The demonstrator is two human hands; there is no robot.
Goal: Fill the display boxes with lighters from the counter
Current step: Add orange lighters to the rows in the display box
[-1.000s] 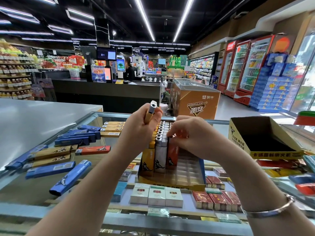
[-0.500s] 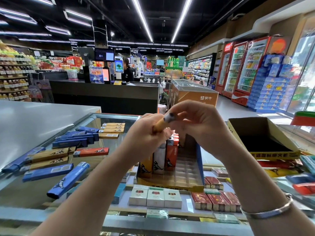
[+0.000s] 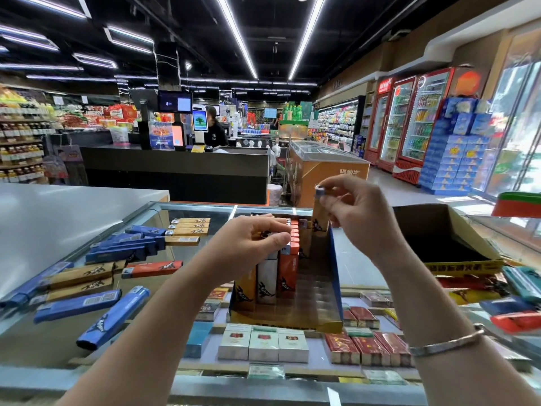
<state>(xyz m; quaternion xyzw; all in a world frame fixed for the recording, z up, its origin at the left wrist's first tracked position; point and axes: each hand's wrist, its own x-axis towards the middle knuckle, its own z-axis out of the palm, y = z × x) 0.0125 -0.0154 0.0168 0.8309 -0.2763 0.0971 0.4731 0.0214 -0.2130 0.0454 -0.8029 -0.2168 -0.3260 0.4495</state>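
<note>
The right hand (image 3: 360, 218) pinches the top of an upright tan lighter (image 3: 319, 215) between curled fingers, holding it over the far right part of the display box (image 3: 335, 276). The left hand (image 3: 248, 244) rests its curled fingers on the lighters standing in the box. More lighters (image 3: 114, 317) lie on the glass surface (image 3: 58, 341) at the left.

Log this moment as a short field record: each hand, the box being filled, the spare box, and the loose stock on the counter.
right hand: right hand pinches the top of an upright tan lighter above the box's rear right
left hand: left hand rests with curled fingers on the tops of the lighters standing in the box; grip unclear
box being filled: blue-and-yellow cardboard display box, left columns filled, right side bare
spare box: yellow cardboard box, dark inside
loose stock: blue lighters, tan lighters lying flat on the glass counter
</note>
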